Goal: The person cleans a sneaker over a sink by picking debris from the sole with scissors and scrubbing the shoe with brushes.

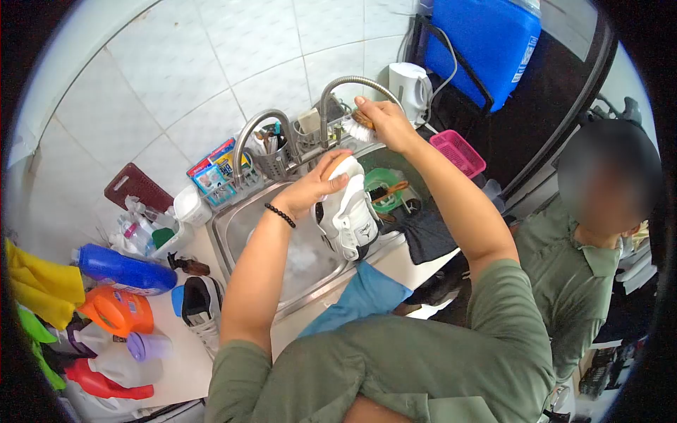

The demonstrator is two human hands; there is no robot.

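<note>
My left hand [314, 189], with a black bead bracelet at the wrist, grips a white and black sneaker [347, 215] by its upper end, over the front edge of the sink [220, 233]. My right hand [389, 123] is closed around a scrub brush [360, 130] with white bristles and a wooden back. The brush is above the sneaker, apart from it, near the curved metal faucet [326, 106]. White suds [302, 255] lie in the left basin. A green tub [384, 180] with a wooden-handled brush [389, 191] sits in the right basin.
A second sneaker [200, 299] stands on the left counter near a blue bottle [127, 268] and an orange jug [116, 310]. Cloths, one blue [360, 299] and one dark [429, 236], hang over the front edge. Another person [575, 282] stands close on the right.
</note>
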